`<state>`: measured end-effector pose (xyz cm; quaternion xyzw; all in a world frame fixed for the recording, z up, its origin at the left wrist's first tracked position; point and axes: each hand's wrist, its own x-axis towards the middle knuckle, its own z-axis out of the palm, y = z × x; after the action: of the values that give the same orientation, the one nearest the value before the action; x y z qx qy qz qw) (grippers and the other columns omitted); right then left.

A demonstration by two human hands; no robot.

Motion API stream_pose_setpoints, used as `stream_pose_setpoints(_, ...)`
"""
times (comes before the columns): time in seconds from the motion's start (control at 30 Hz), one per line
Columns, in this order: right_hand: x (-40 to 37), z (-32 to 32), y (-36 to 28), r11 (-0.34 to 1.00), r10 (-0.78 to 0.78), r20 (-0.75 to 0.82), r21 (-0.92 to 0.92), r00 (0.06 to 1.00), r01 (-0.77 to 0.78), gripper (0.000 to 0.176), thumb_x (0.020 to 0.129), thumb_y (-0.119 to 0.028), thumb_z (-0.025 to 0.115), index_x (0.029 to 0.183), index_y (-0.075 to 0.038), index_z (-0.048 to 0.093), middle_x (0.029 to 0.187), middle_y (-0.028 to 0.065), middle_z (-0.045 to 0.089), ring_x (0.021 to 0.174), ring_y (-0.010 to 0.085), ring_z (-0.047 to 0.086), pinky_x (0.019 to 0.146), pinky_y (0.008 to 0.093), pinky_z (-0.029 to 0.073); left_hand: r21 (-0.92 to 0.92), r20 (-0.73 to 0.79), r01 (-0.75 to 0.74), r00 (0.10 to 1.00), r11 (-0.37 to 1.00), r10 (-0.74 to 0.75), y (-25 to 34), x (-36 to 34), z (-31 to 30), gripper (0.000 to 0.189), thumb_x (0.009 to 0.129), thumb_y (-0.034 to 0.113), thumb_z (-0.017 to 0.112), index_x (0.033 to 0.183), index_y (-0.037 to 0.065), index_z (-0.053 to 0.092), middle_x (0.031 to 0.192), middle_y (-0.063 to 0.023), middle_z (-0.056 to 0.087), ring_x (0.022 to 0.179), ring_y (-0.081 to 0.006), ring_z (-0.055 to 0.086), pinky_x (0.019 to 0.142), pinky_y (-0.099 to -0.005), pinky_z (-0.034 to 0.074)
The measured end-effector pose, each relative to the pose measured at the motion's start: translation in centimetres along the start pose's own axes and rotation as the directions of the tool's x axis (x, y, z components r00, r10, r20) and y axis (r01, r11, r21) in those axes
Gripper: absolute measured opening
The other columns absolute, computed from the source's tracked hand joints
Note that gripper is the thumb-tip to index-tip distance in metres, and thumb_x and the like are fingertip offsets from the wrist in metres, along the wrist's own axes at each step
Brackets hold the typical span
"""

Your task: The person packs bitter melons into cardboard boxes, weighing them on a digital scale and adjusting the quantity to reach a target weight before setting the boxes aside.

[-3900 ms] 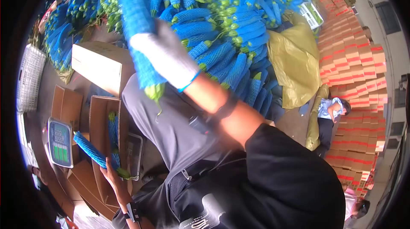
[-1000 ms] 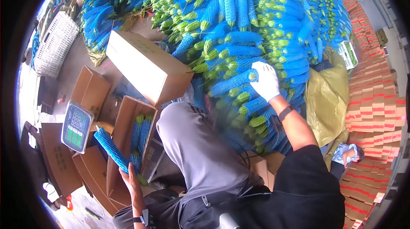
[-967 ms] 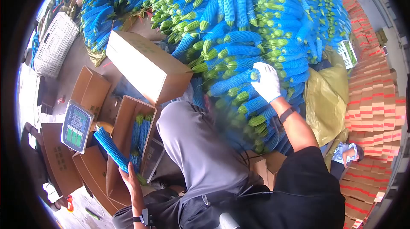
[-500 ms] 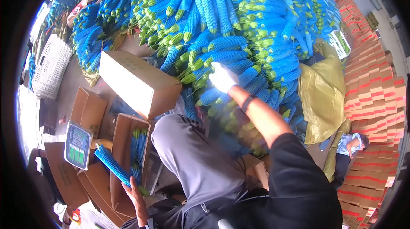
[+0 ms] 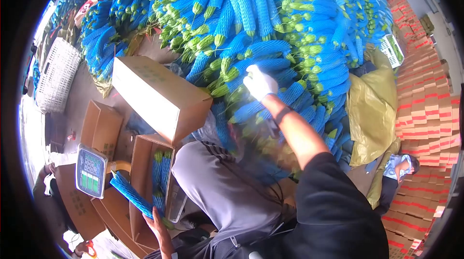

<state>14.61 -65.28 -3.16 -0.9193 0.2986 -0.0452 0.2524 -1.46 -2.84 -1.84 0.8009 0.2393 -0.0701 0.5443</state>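
Note:
My left hand (image 5: 158, 227), at the lower left, has its fingers wrapped round a green vegetable in a blue net sleeve (image 5: 130, 194). Beside it stands an open cardboard box (image 5: 140, 167) with several sleeved vegetables (image 5: 162, 174) inside. My right hand (image 5: 261, 83), in a white glove, rests over the near edge of a large pile of blue-sleeved vegetables (image 5: 270, 49). Its fingers are curled together on the pile; whatever lies under them is hidden.
A closed cardboard box (image 5: 159, 97) lies in front of my knee. Nearby is a scale display (image 5: 91, 171). A white crate (image 5: 59, 75) stands far left, yellow sheeting (image 5: 372, 119) at right. Another person (image 5: 397, 169) is near stacked cartons (image 5: 425, 114).
The whole view has shifted slightly, moving most things a little to the right. My right hand stays at the pile, its fingers more curled. My left hand still holds the sleeved vegetable.

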Motion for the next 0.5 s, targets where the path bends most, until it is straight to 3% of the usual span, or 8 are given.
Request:
stream_pose_setpoints(0.13, -4.9, -5.5, 3.4, 0.988, -0.126, 0.051, -0.086, 0.991, 0.131, 0.042, 0.096, -0.045, 0.063, 0.134, -0.027, 0.063, 0.114, 0.0103, 0.077, 0.105, 0.0374, 0.073, 0.089, 0.0466, 0.056, 0.02, -0.02, -0.02, 1.0, 1.0, 0.02, -1.3, 0.7, -0.1, 0.048, 0.102, 0.036, 0.068, 0.134, 0.002, 0.055, 0.108, -0.0059, 0.059, 0.095, -0.0169, 0.054, 0.087, -0.0346, 0.045)
stream_pose_setpoints(0.2, -6.0, -7.8, 4.1, 0.977, -0.054, 0.205, -0.192, 0.977, 0.094, 0.045, 0.096, -0.048, 0.065, 0.136, -0.028, 0.064, 0.114, 0.0113, 0.077, 0.106, 0.0367, 0.073, 0.089, 0.0462, 0.057, 0.028, -0.034, -0.035, 0.999, 0.999, 0.036, -1.3, 0.9, -0.2, 0.048, 0.102, 0.036, 0.068, 0.134, 0.002, 0.055, 0.108, -0.0059, 0.059, 0.094, -0.017, 0.054, 0.086, -0.0348, 0.045)
stream_pose_setpoints(0.33, -3.8, -8.5, 2.7, 0.981, -0.016, 0.164, -0.19, 0.986, 0.047, 0.048, 0.096, -0.049, 0.068, 0.138, -0.026, 0.065, 0.118, 0.0158, 0.076, 0.102, 0.0359, 0.074, 0.091, 0.0461, 0.056, 0.064, -0.021, -0.049, 0.998, 0.997, 0.051, -1.4, 1.1, -0.3, 0.053, 0.103, 0.034, 0.068, 0.137, -0.003, 0.052, 0.112, -0.01, 0.06, 0.097, -0.0202, 0.056, 0.089, -0.0369, 0.046)
stream_pose_setpoints(0.4, 0.8, -4.7, 3.6, 0.991, 0.047, -0.106, 0.133, 0.993, -0.033, 0.057, 0.093, -0.048, 0.073, 0.144, -0.026, 0.06, 0.121, 0.022, 0.073, 0.104, 0.0348, 0.074, 0.092, 0.0466, 0.056, 0.079, -0.027, -0.058, 0.998, 0.995, 0.06, -1.7, 1.1, -0.4, 0.053, 0.103, 0.035, 0.068, 0.137, -0.003, 0.052, 0.112, -0.01, 0.06, 0.097, -0.0203, 0.056, 0.089, -0.0371, 0.046)
stream_pose_setpoints(0.47, 6.8, -1.4, 3.3, 0.839, 0.35, 0.116, 0.403, 0.93, -0.366, 0.067, 0.092, -0.046, 0.076, 0.151, -0.024, 0.052, 0.123, 0.0264, 0.071, 0.11, 0.0345, 0.072, 0.094, 0.0471, 0.055, 0.051, 0.001, -0.043, 0.999, 0.998, 0.043, -1.7, 1.1, -0.7, 0.055, 0.102, 0.037, 0.069, 0.137, -0.002, 0.052, 0.113, -0.0102, 0.06, 0.098, -0.0204, 0.056, 0.09, -0.0372, 0.046)
stream_pose_setpoints(0.5, 9.1, -0.8, 2.7, 0.98, 0.125, 0.159, -0.172, 0.979, -0.097, 0.072, 0.092, -0.047, 0.076, 0.153, -0.019, 0.049, 0.125, 0.027, 0.07, 0.111, 0.0344, 0.071, 0.094, 0.0467, 0.056, 0.052, -0.01, -0.051, 0.999, 0.997, 0.051, -1.9, 1.0, -0.6, 0.056, 0.102, 0.037, 0.069, 0.138, -0.001, 0.051, 0.113, -0.0098, 0.059, 0.098, -0.0201, 0.056, 0.091, -0.0369, 0.046)
